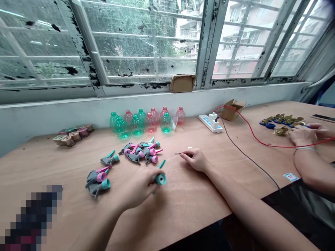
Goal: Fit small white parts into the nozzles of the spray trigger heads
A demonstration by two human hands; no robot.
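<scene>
My left hand (140, 184) grips a grey trigger spray head (161, 179), its teal screw collar turned towards me and its teal trigger pointing up. Lower on the table to the right rests my right hand (195, 160), fingers pinched around thin metal tweezers (177, 153) whose tips point left. A small white piece (190, 147) lies just behind that hand. Beyond my left hand is a pile of grey spray heads (136, 153) with pink and teal parts. One more spray head (108, 159) and a small group of them (95, 181) lie to its left.
Green bottles (137, 125) and red bottles (151, 123) stand by the wall. Left of them sit small colored containers (74, 135). A power strip (210, 123) trails a red cable (251, 129) and a dark cable. At right, another person's hands (303, 134) work near gold-and-blue parts (282, 120).
</scene>
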